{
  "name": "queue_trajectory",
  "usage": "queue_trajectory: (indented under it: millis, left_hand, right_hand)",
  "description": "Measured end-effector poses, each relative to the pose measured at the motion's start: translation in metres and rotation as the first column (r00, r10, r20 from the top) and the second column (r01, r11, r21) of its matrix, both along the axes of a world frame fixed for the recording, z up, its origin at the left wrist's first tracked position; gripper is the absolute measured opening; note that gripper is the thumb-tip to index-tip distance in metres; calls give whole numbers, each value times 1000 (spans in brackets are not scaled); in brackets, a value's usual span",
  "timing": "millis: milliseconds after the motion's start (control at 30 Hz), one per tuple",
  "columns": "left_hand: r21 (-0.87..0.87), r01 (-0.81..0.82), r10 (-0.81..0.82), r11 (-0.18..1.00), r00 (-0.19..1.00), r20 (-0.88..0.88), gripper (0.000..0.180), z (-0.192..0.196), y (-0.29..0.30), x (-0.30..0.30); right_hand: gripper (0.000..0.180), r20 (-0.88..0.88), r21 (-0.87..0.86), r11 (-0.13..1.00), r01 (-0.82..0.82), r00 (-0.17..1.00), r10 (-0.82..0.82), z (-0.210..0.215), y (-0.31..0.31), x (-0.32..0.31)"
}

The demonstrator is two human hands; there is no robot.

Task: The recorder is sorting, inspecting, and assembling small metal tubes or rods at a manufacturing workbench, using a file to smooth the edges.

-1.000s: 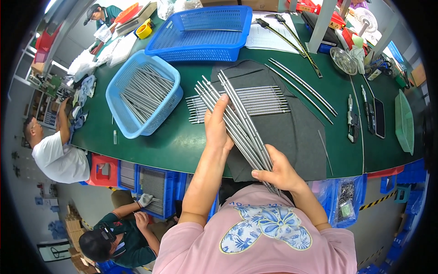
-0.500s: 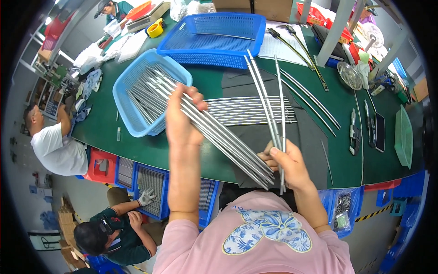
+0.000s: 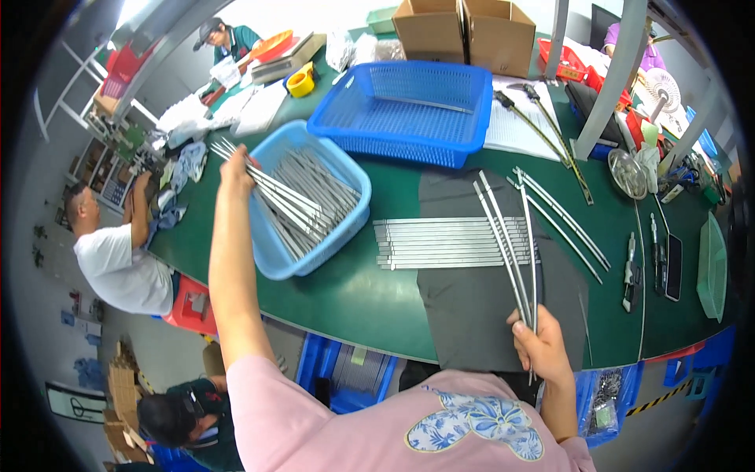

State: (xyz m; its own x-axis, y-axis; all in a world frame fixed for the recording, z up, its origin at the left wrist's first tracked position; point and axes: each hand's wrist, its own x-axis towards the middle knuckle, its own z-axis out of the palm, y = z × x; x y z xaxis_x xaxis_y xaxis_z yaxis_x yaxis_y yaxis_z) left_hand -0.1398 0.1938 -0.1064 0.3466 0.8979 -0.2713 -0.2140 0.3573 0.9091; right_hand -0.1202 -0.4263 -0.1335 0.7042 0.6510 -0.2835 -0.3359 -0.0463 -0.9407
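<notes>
My left hand [image 3: 235, 171] is closed round a bundle of thin metal rods [image 3: 277, 189], held slanting over the light-blue basket [image 3: 346, 246] at its left rim. Many more grey rods [image 3: 314, 177] lie heaped in that basket. Near the table's front edge my right hand [image 3: 544, 344] grips a few metal rods [image 3: 503, 232], which fan apart as they point away from me. Under and beyond them, a row of rods [image 3: 448, 243] lies side by side, partly on a dark grey cloth [image 3: 464, 303]. To the right, several loose rods [image 3: 562, 216] lie slanting.
A larger blue basket [image 3: 397, 145] stands behind, with a rod inside. Calipers [image 3: 629, 271], a phone [image 3: 674, 267] and a green tray [image 3: 712, 267] lie at right. Two black-and-yellow tools [image 3: 578, 169] rest on paper. Co-workers sit at left, one in a white shirt [image 3: 122, 263].
My left hand has moved left with its rod bundle, away from the right hand to the light-blue basket. My right hand still grips its few rods. The whole view has shifted.
</notes>
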Motion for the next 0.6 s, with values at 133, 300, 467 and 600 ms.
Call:
queue_trajectory:
  millis: [133, 300, 467, 600]
  left_hand:
    - [8, -62, 62, 998, 966, -249, 15, -44, -19, 27]
    - [256, -15, 175, 966, 772, -612, 37, -78, -4, 25]
    - [373, 252, 215, 893, 490, -845, 48, -60, -48, 33]
    - [339, 515, 326, 787, 119, -938, 54, -36, -59, 16]
  right_hand:
    - [10, 38, -29, 999, -35, 999, 36, 1, 1, 5]
    - [11, 51, -7, 999, -37, 998, 38, 2, 8, 10]
    - [13, 42, -30, 999, 11, 999, -10, -1, 12, 20]
    - [14, 42, -44, 999, -25, 999, 27, 1, 20, 25]
